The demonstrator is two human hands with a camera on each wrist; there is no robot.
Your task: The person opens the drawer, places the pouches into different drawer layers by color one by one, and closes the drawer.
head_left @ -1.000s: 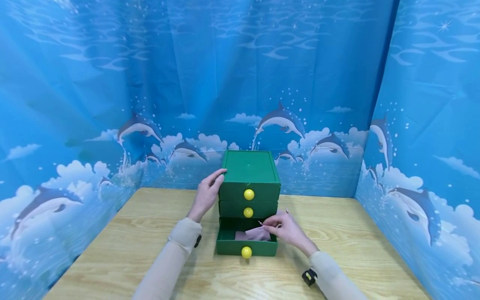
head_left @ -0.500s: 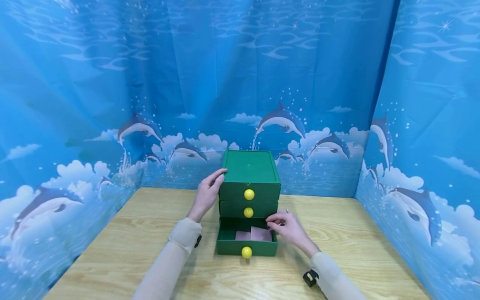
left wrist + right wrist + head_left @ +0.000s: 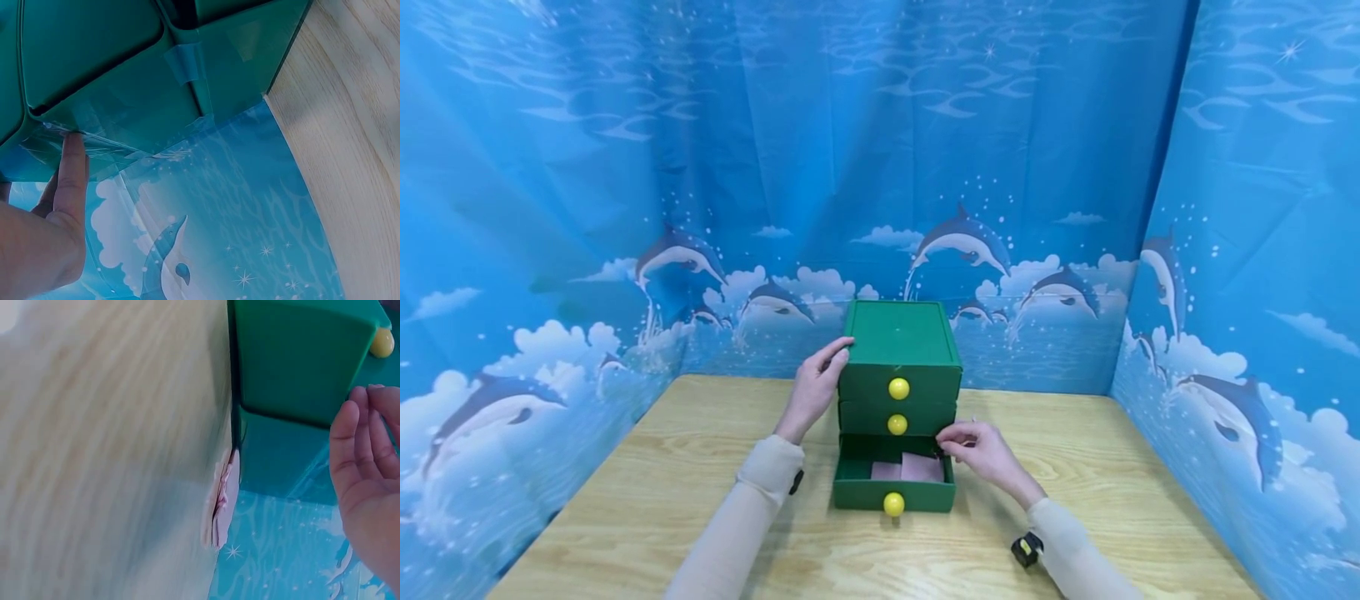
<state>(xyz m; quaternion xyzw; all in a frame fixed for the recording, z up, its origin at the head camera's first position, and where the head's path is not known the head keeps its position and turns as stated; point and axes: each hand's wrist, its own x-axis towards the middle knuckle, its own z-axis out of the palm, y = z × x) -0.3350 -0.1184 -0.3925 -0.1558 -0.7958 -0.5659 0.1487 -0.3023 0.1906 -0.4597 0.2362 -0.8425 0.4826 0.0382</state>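
Observation:
A green drawer cabinet (image 3: pixel 898 333) with yellow knobs stands on the table, its bottom drawer (image 3: pixel 857 495) pulled out. In that drawer lie two flat pink folded cloths (image 3: pixel 922 468) (image 3: pixel 885 472) side by side. My left hand (image 3: pixel 814 385) rests at the cabinet's upper left edge; in the left wrist view a straight finger (image 3: pixel 72 178) presses on the taped side. At the drawer's right rim is my right hand (image 3: pixel 981 450), thumb and fingertips close together with no cloth showing between them. The right wrist view shows this hand (image 3: pixel 369 469) beside the drawer wall.
More pink folded cloth (image 3: pixel 224 503) lies on the wooden table (image 3: pixel 1060 467) by the cabinet's right side. The two upper drawers (image 3: pixel 865 385) are pushed in. A blue dolphin-print curtain (image 3: pixel 820 167) surrounds the table at the back and sides.
My right hand has let go of the right-hand pink cloth, which now lies flat in the drawer. The hand has drawn slightly to the right. My left hand has stayed put.

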